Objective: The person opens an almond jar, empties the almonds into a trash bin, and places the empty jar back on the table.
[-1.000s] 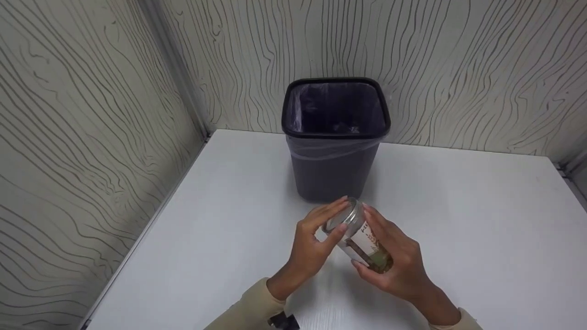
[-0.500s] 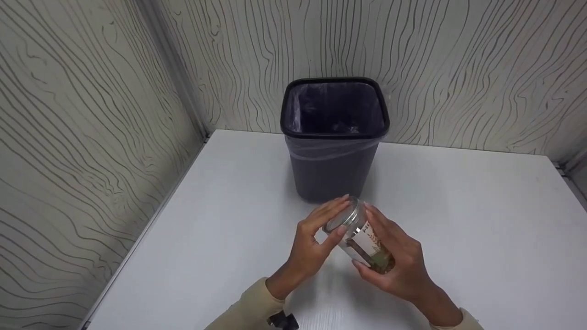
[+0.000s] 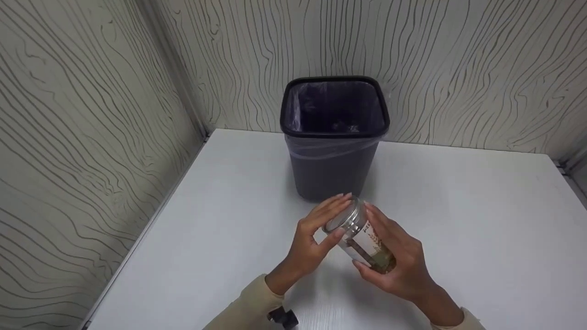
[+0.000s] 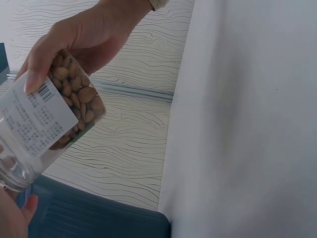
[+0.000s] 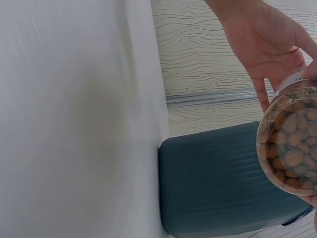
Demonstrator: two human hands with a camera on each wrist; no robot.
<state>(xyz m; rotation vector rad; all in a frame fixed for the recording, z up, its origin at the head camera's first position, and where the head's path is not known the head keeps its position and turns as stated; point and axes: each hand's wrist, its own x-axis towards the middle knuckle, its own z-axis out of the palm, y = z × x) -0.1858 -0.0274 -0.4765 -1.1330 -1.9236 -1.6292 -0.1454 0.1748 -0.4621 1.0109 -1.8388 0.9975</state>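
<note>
A clear jar (image 3: 362, 245) of almonds is held tilted above the white table, its lidded end up and to the left. My left hand (image 3: 308, 245) spans that end, thumb and fingertips at opposite sides of the rim. My right hand (image 3: 403, 259) grips the jar's body near its base, thumb below and fingers over the top. In the left wrist view a white label (image 4: 37, 119) with a barcode and the almonds (image 4: 79, 94) show through the wall. The jar's round base (image 5: 294, 148) faces the camera in the right wrist view.
A dark bin (image 3: 332, 172) lined with a clear bag stands on the table (image 3: 463, 220), just beyond the hands. Wood-grain patterned walls (image 3: 458, 68) rise at the back and left. A small black device (image 3: 283, 317) is at the left wrist.
The left fingers have shifted slightly across the lidded end of the jar. The jar and right hand stay in nearly the same place.
</note>
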